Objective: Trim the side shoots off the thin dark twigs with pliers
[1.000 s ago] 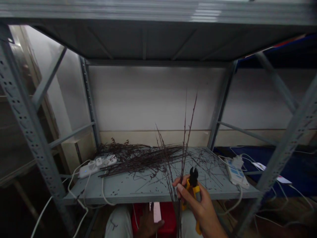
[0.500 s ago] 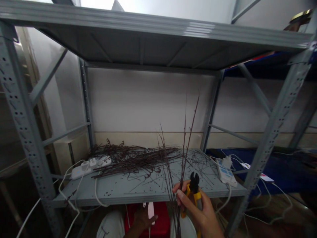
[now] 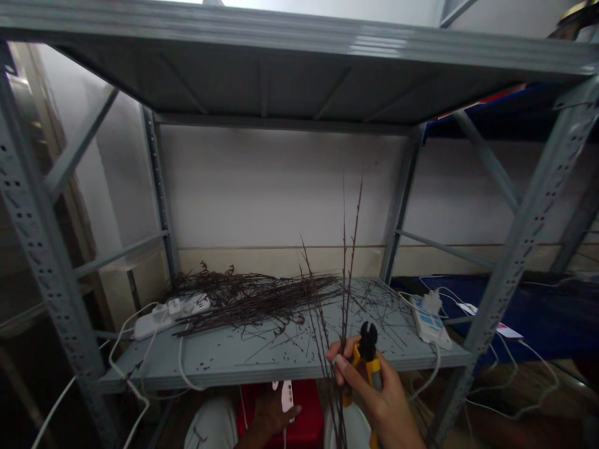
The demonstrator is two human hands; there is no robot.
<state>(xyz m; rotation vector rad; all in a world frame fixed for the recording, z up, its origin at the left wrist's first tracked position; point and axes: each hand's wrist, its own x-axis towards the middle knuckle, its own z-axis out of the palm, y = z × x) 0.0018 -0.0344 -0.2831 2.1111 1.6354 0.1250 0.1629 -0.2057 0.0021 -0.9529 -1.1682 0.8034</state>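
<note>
My right hand (image 3: 374, 390) is closed around yellow-handled pliers (image 3: 368, 343) with black jaws and pinches several thin dark twigs (image 3: 345, 293) that stand upright in front of the shelf edge. Low in the picture, my left hand (image 3: 271, 411) grips a white power strip (image 3: 287, 396) over a red surface (image 3: 306, 415). A pile of dark twigs (image 3: 266, 302) lies on the grey shelf (image 3: 219, 371), with shorter bits scattered around it.
Another power strip (image 3: 171, 313) with plugs sits at the shelf's left, and a third (image 3: 431, 321) at its right. White cables hang over the front edge. Metal posts frame both sides, an upper shelf (image 3: 290, 31) runs overhead, and a blue surface (image 3: 528, 312) lies to the right.
The view has shifted slightly. The twigs in my right hand have tilted a little to the left. Both hands keep their hold.
</note>
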